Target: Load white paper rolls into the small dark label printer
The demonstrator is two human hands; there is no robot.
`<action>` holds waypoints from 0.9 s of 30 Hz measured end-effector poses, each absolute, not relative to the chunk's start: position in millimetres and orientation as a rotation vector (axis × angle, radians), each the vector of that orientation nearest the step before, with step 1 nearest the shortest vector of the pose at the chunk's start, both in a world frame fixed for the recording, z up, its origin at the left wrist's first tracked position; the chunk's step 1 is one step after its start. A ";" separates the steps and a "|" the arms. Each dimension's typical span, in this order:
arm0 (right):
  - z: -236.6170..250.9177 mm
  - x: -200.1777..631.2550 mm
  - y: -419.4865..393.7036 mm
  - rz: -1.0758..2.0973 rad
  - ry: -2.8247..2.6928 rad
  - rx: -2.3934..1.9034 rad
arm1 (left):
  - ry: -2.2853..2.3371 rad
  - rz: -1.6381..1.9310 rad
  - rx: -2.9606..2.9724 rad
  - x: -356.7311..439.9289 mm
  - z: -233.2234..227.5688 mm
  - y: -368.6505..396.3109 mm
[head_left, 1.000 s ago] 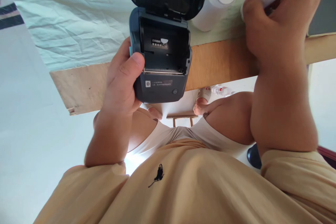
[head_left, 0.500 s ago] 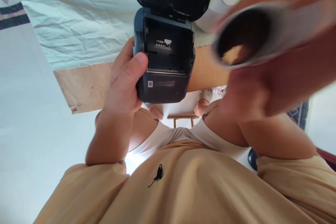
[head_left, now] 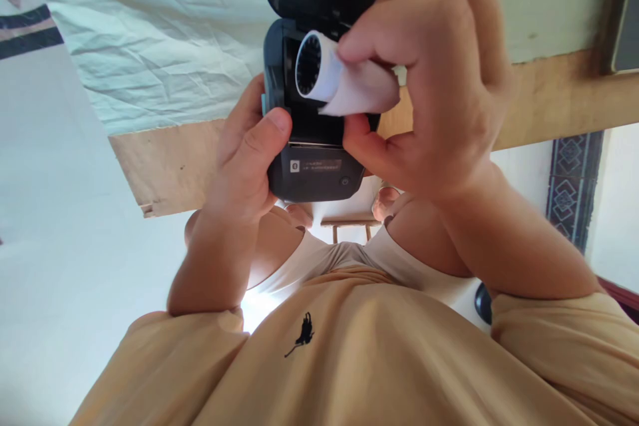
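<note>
I am gripping the open printer (head_left: 314,173) in my left hand (head_left: 244,153), while my right hand (head_left: 429,86), at 3 o'clock, is pinching the paper roll (head_left: 344,80) over its bay

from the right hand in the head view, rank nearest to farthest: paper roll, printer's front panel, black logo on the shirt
1. paper roll: pinched in the right hand, over the open bay.
2. printer's front panel: just below the right hand's thumb, held by the left hand.
3. black logo on the shirt: far below, on the chest.
</note>
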State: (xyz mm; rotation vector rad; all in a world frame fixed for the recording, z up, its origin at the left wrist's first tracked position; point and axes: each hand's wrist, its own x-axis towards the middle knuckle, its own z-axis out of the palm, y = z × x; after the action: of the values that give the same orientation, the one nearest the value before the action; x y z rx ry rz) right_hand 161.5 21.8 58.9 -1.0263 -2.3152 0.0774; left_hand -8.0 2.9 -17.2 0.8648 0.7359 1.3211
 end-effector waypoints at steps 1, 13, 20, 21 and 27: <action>59.6 160.8 21.8 0.117 -2.319 -1.040 | 0.704 1.298 0.852 -8.9 -16.4 1.9; 55.1 160.5 20.8 0.041 -2.402 -1.104 | 0.633 1.305 0.875 -7.6 -14.8 1.3; 59.9 156.6 15.7 0.203 -2.438 -1.089 | 0.601 1.288 0.914 -11.2 -14.4 1.7; 59.5 156.5 15.2 0.309 -2.456 -1.116 | 0.580 1.287 0.922 -11.6 -16.1 2.6; 53.7 163.4 15.9 0.213 -2.472 -0.855 | 0.499 1.330 1.002 -13.9 -35.4 15.5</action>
State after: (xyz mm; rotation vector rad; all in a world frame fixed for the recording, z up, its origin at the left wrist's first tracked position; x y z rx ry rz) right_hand 163.4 15.9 53.7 -0.8550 -2.4719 0.2133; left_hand -13.9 15.5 -35.4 1.0022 0.4988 1.3303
